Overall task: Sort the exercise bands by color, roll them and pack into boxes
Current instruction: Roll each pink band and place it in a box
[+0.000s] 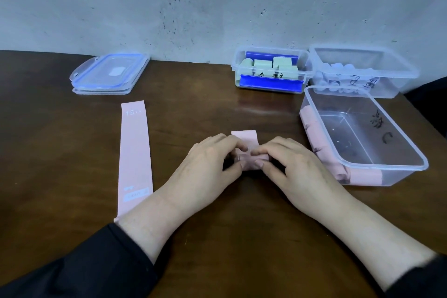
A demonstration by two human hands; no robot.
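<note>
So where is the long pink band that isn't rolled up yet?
In the head view, the flat pink band lies lengthwise on the table, left of the left hand, with the stacked lids behind it.

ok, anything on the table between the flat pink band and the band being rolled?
Head view: only bare table between the flat pink band and the half-rolled band; the left hand crosses the near part.

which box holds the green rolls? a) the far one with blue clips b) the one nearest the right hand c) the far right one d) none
a: the green rolls sit in the small far box with blue clips, while the near box holds pink rolls and the far right box pale ones.
</note>
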